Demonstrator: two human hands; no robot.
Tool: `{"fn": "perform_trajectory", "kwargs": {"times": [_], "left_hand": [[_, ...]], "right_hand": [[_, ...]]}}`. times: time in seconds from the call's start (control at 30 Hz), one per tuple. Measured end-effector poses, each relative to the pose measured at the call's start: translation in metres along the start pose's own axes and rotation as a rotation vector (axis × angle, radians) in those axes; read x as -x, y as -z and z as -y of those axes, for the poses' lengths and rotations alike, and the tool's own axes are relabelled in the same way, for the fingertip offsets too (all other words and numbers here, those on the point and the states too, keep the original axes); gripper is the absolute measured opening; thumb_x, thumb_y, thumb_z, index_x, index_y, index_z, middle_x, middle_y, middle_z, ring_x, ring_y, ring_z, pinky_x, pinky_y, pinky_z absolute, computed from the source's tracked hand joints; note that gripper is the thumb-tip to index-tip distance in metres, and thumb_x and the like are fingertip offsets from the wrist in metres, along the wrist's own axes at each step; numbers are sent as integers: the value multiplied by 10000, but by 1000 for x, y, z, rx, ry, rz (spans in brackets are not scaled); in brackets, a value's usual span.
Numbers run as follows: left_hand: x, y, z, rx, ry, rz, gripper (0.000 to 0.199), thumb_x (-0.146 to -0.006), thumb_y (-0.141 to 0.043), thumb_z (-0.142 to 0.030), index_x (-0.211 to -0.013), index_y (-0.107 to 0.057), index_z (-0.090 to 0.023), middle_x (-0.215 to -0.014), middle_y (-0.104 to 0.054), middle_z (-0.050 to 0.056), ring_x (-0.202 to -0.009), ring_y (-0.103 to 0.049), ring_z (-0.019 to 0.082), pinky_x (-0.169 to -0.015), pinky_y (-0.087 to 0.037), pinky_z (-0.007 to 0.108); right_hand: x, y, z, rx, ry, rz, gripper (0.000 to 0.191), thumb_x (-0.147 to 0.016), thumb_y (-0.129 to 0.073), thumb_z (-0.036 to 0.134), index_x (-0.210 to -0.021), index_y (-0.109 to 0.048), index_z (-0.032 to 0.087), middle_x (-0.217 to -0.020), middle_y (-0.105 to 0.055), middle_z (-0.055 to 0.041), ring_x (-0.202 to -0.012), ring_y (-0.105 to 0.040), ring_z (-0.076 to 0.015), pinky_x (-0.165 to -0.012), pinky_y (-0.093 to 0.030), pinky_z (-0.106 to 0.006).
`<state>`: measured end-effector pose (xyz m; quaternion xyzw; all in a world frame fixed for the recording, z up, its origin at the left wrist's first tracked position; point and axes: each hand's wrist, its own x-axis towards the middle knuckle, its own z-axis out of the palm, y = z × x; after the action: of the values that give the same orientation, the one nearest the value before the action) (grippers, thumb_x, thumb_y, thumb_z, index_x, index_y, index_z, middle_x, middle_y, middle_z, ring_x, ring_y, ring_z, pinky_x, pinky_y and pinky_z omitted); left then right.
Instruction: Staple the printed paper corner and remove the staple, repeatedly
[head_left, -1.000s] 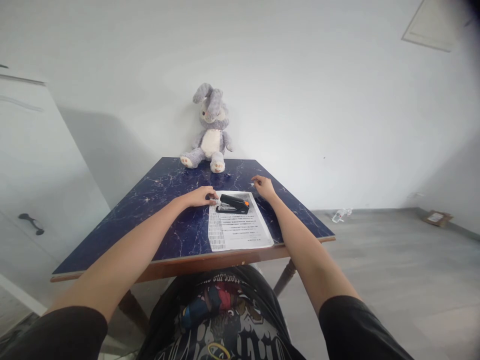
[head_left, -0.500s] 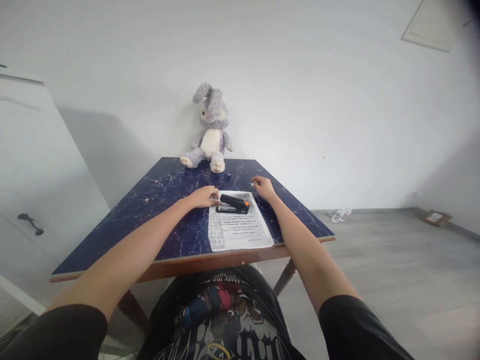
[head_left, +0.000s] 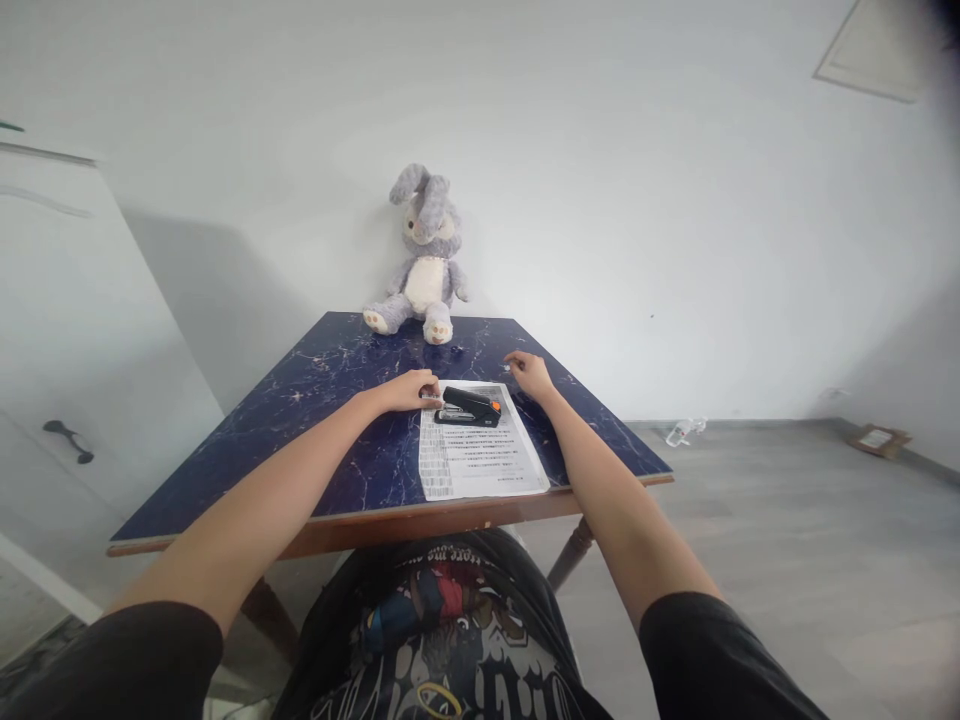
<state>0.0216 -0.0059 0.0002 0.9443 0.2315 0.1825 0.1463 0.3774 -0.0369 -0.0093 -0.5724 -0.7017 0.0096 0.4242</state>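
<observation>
A black stapler [head_left: 471,408] with an orange patch on its right end lies across the upper part of a printed sheet of paper [head_left: 491,465]. By the sheet's upper left corner, next to the stapler's left end, is my left hand [head_left: 414,391], fingers curled towards the thumb. Whether it grips the paper, the stapler's tip or something small cannot be made out. My right hand [head_left: 531,376] rests on the table just beyond the sheet's upper right corner. Its fingers are bent in a pinch, and a small pale thing shows at the tips, too small to name.
The blue marbled table [head_left: 277,420] has a wooden front edge close to my body. A grey plush rabbit [head_left: 427,260] sits at the back against the wall. A white cabinet [head_left: 75,330] stands at the left. On the floor at the right lies a cardboard piece [head_left: 879,440].
The view has shifted very slightly. Both hands, the stapler and the sheet keep about the same places relative to each other.
</observation>
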Motion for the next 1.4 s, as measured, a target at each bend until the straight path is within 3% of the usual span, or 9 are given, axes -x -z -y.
{"fn": "perform_trajectory", "kwargs": {"times": [0.3, 0.7, 1.1, 1.23, 1.3, 1.4], "left_hand": [[8, 17, -2, 45, -12, 119, 450, -892, -683, -594, -1090, -743, -195, -1046, -626, 77, -958, -641, 213, -872, -482, 310], [13, 21, 6, 78, -40, 172, 456, -913, -662, -549, -1232, -732, -231, -1114, -605, 79, -1012, -629, 214, -929, -467, 301], [10, 9, -2, 28, -17, 71, 381, -908, -670, -533, -1063, -694, -185, -1053, -586, 75, -932, -618, 199, -868, -480, 314], [5, 2, -10, -46, -18, 28, 307, -885, -703, -464, -973, -669, -172, -978, -578, 70, -864, -586, 199, -820, -478, 319], [2, -3, -11, -105, -3, -15, 226, -915, -657, -402, -951, -659, -179, -950, -583, 66, -881, -578, 211, -827, -476, 327], [-3, -13, -7, -186, 24, -78, 145, -955, -561, -276, -961, -674, -185, -984, -611, 83, -948, -583, 231, -896, -476, 365]], "right_hand": [[-2, -1, -2, -10, -16, 9, 336, -842, -499, 185, -1022, -782, 170, -711, -725, -28, -636, -626, -174, -759, -509, -291], [-1, -1, -2, -15, -16, 9, 341, -838, -491, 191, -1014, -783, 185, -703, -719, -21, -642, -627, -177, -758, -512, -292], [0, -2, 0, -10, -4, 18, 350, -832, -484, 202, -1016, -781, 178, -717, -721, -32, -650, -626, -184, -749, -507, -297], [-2, -6, -5, -12, 2, -24, 377, -788, -509, 213, -1050, -776, 173, -696, -713, -28, -644, -613, -188, -734, -507, -296], [-2, -6, -5, -30, -44, -69, 436, -776, -491, 209, -1112, -765, 167, -681, -707, -16, -620, -600, -182, -718, -506, -291], [-3, -5, -3, -31, -55, -30, 423, -778, -478, 215, -1071, -782, 187, -636, -678, 12, -577, -567, -162, -711, -504, -277]]}}
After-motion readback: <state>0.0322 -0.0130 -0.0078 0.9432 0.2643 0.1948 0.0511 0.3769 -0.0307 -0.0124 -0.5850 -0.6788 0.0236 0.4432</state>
